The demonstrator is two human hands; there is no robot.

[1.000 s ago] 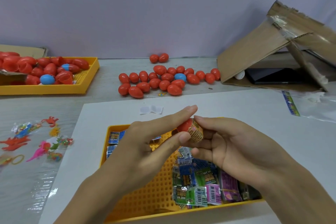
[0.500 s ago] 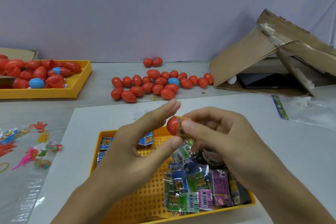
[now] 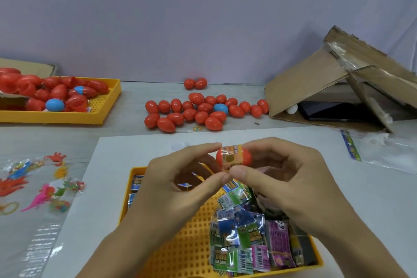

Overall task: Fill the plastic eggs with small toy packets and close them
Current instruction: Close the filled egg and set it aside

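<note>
Head view, looking down on a pale grey desk (image 3: 135, 119). Both hands raised over the near edge — left hand (image 3: 180, 178) and right hand (image 3: 286, 178) — each pinching one end of a small red plastic egg (image 3: 234, 157) between thumb and curled fingers. Egg not closed: its two halves stand apart, with a crinkly printed toy packet (image 3: 232, 156) showing in the gap between them.

Below the hands, at the near edge: a yellow perforated plastic tray (image 3: 189, 250) on a white sheet (image 3: 225, 137), holding a heap of foil-wrapped toy packets (image 3: 248, 232). Mid-desk, toward the far edge: a loose cluster of closed red eggs (image 3: 203, 111), one blue among them. Far-left corner: a second yellow tray (image 3: 106, 106) of open red shells. Left edge: bagged rubbery toy figures (image 3: 40, 185). Far-right corner: a collapsed cardboard box (image 3: 338, 88).

Handling, as a judgement — shells look light, thin, stiff and smooth, so likely to slip; best held on the rounded ends, as now, pushing straight along the axis. Packet is soft and springy; any foil caught at the seam would probably stop the halves snapping shut, so tuck it in first.
</note>
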